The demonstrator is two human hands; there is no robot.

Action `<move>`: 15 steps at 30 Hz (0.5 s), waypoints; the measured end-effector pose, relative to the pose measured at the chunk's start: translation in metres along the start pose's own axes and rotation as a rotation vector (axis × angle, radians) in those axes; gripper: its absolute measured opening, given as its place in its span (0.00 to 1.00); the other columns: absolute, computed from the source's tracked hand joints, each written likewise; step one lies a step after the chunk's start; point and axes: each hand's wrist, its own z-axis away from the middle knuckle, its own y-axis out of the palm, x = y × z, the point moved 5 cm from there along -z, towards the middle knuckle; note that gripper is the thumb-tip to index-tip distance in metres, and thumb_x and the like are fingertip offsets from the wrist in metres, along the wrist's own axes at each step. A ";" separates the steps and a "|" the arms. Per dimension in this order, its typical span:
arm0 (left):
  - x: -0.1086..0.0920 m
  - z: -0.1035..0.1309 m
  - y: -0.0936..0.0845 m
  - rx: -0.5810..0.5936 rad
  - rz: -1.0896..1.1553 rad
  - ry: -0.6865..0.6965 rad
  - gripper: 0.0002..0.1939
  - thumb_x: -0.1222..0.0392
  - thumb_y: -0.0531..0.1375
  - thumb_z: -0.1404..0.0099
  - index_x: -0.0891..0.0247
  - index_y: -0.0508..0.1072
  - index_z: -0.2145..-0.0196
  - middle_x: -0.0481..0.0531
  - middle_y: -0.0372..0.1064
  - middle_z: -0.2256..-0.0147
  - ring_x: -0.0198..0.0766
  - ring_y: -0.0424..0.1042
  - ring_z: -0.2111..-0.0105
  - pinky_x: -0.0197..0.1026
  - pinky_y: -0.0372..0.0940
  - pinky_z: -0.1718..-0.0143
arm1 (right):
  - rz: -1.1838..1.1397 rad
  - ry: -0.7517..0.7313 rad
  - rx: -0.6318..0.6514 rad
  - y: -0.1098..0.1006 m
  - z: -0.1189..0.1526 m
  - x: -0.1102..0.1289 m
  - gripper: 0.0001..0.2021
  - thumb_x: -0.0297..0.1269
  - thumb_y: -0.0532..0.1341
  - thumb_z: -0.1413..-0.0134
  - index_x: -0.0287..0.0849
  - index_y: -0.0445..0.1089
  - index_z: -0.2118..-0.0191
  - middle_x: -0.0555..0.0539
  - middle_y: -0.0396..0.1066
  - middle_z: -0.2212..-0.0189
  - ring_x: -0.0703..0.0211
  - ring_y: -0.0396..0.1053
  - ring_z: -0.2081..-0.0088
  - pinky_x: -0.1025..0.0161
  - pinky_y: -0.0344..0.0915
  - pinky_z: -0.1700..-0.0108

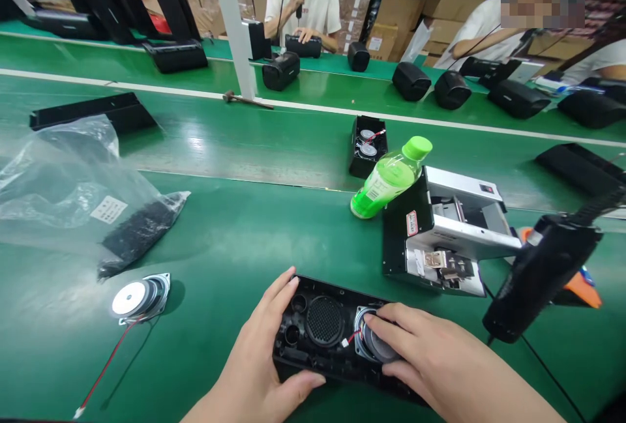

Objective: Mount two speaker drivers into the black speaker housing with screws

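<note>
At 6 o'clock on the green table (235, 234) lies a black speaker housing (317, 338); the left hand (259, 364) clasps its left end, thumb under the near edge and fingers spread over the top, while the right hand (430, 358) presses its fingertips on a round speaker driver (374, 341) seated in the housing's right opening. A second driver (139, 297) with a red wire lies at 9 o'clock, apart from both hands, and a green bottle (391, 178) leans against a metal device (450, 227) at 2 o'clock

both the left hand (259, 371) and right hand (435, 361) are bare, no sleeves visible
</note>
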 end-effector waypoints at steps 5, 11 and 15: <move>0.002 -0.001 0.000 -0.025 -0.011 0.033 0.50 0.41 0.68 0.28 0.52 0.47 0.20 0.67 0.50 0.21 0.65 0.59 0.24 0.67 0.69 0.30 | 0.013 -0.043 0.084 0.001 0.000 -0.002 0.18 0.41 0.69 0.33 0.50 0.76 0.40 0.43 0.80 0.47 0.48 0.82 0.49 0.56 0.84 0.51; 0.001 0.000 0.002 -0.030 -0.019 0.027 0.49 0.39 0.66 0.27 0.51 0.48 0.20 0.65 0.51 0.22 0.63 0.59 0.24 0.66 0.68 0.29 | 0.027 -0.077 0.180 -0.002 0.000 -0.002 0.36 0.26 0.77 0.50 0.51 0.70 0.37 0.48 0.80 0.42 0.47 0.83 0.49 0.54 0.86 0.53; 0.008 -0.001 0.003 -0.043 -0.012 0.040 0.53 0.34 0.68 0.31 0.51 0.47 0.20 0.66 0.51 0.22 0.65 0.59 0.24 0.66 0.66 0.28 | 0.070 -0.190 0.144 0.003 -0.005 -0.002 0.40 0.29 0.82 0.56 0.48 0.69 0.37 0.48 0.81 0.43 0.45 0.84 0.53 0.53 0.86 0.58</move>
